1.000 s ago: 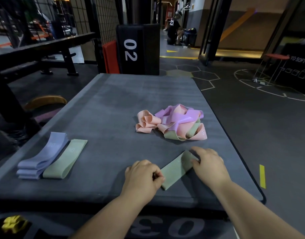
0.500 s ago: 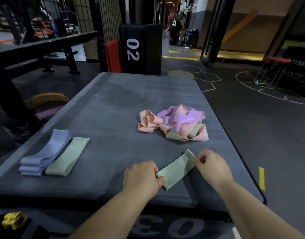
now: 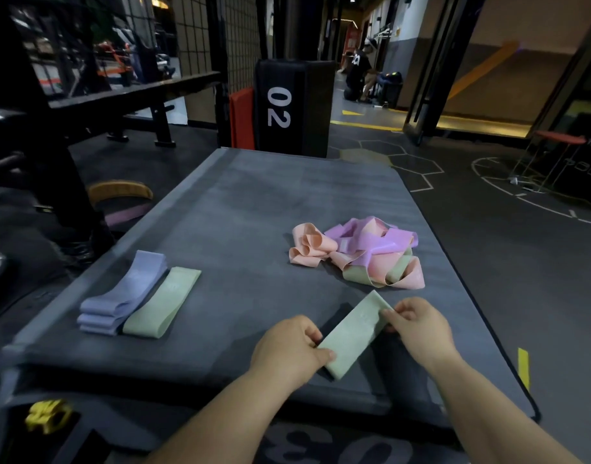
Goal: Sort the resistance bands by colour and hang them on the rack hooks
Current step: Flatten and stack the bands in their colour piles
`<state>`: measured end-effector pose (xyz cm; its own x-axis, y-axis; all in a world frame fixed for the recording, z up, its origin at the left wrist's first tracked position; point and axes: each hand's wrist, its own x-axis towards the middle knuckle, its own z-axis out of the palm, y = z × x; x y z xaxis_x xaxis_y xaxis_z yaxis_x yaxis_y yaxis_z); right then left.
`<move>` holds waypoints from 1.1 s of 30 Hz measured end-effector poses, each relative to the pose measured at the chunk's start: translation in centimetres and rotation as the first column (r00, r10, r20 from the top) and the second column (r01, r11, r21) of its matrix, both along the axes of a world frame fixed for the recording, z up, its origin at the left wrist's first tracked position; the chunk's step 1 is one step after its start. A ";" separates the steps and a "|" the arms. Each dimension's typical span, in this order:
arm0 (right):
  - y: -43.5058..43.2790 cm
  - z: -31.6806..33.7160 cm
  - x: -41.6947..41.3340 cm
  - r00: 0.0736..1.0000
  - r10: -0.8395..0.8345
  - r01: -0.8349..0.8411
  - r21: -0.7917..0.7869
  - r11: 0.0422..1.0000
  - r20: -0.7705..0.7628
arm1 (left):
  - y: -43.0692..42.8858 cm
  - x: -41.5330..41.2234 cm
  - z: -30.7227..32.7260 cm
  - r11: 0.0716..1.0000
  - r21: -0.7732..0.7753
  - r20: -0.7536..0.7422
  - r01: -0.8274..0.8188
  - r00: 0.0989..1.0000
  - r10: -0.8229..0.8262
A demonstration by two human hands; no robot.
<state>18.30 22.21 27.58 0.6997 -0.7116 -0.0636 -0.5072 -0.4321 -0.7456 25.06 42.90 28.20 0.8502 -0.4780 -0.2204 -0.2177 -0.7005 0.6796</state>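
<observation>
A flat pale green band (image 3: pixel 354 333) is stretched between my hands just above the grey padded platform (image 3: pixel 240 222), near its front edge. My left hand (image 3: pixel 287 349) pinches its near end. My right hand (image 3: pixel 417 326) pinches its far end. A tangled pile of peach, pink, purple and green bands (image 3: pixel 361 252) lies just beyond my hands. On the left, a small stack of lilac bands (image 3: pixel 123 296) lies flat, with a single green band (image 3: pixel 163 301) laid beside it. No rack or hooks can be made out.
A black box marked 02 (image 3: pixel 287 105) stands behind the platform, with an orange pad (image 3: pixel 242 118) beside it. A dark bench frame (image 3: pixel 120 98) sits at left. A person crouches far down the corridor (image 3: pixel 357 75). A yellow clip (image 3: pixel 46 416) lies at lower left.
Both hands have lifted the green band slightly and pulled it out flat, my right hand shifting from resting on its end to pinching it. The sorted bands and the pile have not moved.
</observation>
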 end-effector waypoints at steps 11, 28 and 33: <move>7.8 1.2 7.6 0.979 0.202 -0.202 -0.070 0.977 -0.011 | 8.2 3.0 1.6 0.955 -0.057 -0.051 -0.291 0.956 0.289; 21.7 2.8 20.4 0.893 0.446 -0.449 -0.141 0.882 -0.049 | 19.2 7.3 1.2 0.709 -0.215 -0.037 -0.671 0.732 0.681; 23.1 2.1 22.0 0.879 0.465 -0.477 -0.146 0.867 -0.111 | 19.7 7.2 0.9 0.635 -0.273 -0.065 -0.723 0.672 0.737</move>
